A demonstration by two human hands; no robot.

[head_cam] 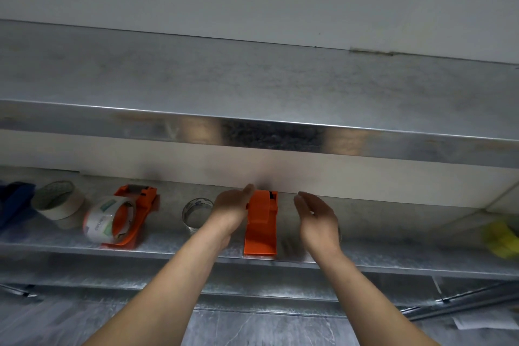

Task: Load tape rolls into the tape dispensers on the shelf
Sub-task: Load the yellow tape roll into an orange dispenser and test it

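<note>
My left hand [230, 209] is open, with the fingers straight. It lies along the left side of the empty orange plastic tape dispenser [261, 223]. It looks like it touches the dispenser, but I cannot tell for sure. It holds nothing.

My right hand [317, 219] is open too, with the fingers a little bent. It is in the air just to the right of that dispenser, not touching it, and it holds nothing.

The empty orange dispenser lies flat on the shiny grey metal shelf [393, 261], and its far end is by the white back wall.

Just left of this dispenser, behind my left wrist, a small clear tape roll [196, 213] stands on the shelf. Further left of the dispenser is a second orange tape dispenser [140, 205] with a big clear tape roll [108, 222] sitting in it. Further left still is a cream paper tape roll [59, 202], and past that is a dark blue thing [14, 201] that is too blurry to name.

Far to the right of the empty dispenser is a blurry yellow thing [502, 239]. Above the dispenser is another metal shelf [252, 84].
</note>
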